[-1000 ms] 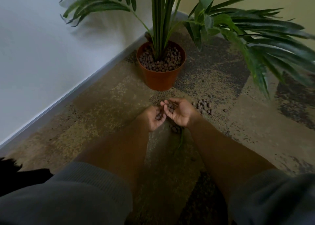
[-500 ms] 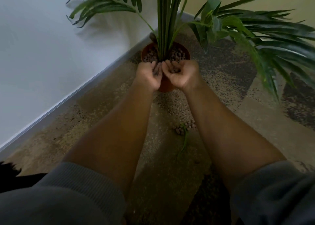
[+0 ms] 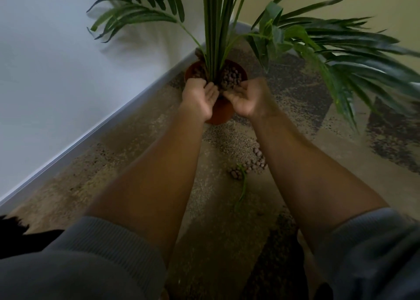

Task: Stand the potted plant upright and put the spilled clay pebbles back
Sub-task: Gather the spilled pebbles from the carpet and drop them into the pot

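Note:
The terracotta pot (image 3: 220, 115) stands upright by the wall corner, its palm plant (image 3: 216, 27) rising from a filling of brown clay pebbles (image 3: 230, 79). Both my hands are tipped over the pot's near rim, palms turned inward. My left hand (image 3: 199, 97) shows a bare palm with its fingers stretched toward the stems. My right hand (image 3: 248, 98) is blurred and cupped, and its palm looks bare too. A small heap of spilled pebbles (image 3: 252, 163) lies on the carpet between my forearms, partly hidden by my right arm.
A loose green leaf (image 3: 242, 187) lies on the patterned carpet (image 3: 127, 154) beside the spilled heap. A white wall with a skirting board (image 3: 109, 127) runs along the left. Long fronds (image 3: 354, 56) hang out to the right above the floor.
My hands rose from the floor with a scoop of pebbles to the pot's rim. They have since tipped and spread, and the pebbles no longer show in my palms.

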### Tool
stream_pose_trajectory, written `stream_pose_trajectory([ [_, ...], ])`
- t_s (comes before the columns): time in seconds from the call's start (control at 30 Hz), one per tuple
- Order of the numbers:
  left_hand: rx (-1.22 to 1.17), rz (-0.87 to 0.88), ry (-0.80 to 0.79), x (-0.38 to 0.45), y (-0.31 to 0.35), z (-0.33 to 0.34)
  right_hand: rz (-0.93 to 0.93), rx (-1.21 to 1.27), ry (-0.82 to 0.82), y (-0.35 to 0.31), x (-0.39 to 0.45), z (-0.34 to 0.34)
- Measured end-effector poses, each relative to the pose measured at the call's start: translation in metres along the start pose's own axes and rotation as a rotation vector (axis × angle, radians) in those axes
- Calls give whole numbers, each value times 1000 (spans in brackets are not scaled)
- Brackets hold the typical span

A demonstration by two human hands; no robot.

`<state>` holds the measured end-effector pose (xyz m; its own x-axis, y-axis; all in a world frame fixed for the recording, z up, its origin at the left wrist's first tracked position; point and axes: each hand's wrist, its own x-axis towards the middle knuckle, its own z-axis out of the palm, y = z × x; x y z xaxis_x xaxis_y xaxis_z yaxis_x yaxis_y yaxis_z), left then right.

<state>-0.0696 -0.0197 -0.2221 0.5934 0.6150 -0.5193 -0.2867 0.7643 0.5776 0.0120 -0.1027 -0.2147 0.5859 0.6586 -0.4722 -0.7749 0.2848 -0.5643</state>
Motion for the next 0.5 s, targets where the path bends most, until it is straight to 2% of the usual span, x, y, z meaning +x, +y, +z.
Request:
stream_pose_trajectory([
  [0.1,146,32,46,-2,-20,-13,1,-30,34,2,-7,-16],
  [0.2,422,1,50,-3,-46,-28,40,-180,85,8,-12,-39],
  [0.37,1003,-92,-5,5,-94,-58,185,-708,190,24,-23,-90],
  [0.43,1292,-117,-34,7,-107,-73,204,-931,256,33,-27,-114],
  [0.5,1517,-169,-112,5,-120,-86,187,-1247,241,39,-31,-133],
])
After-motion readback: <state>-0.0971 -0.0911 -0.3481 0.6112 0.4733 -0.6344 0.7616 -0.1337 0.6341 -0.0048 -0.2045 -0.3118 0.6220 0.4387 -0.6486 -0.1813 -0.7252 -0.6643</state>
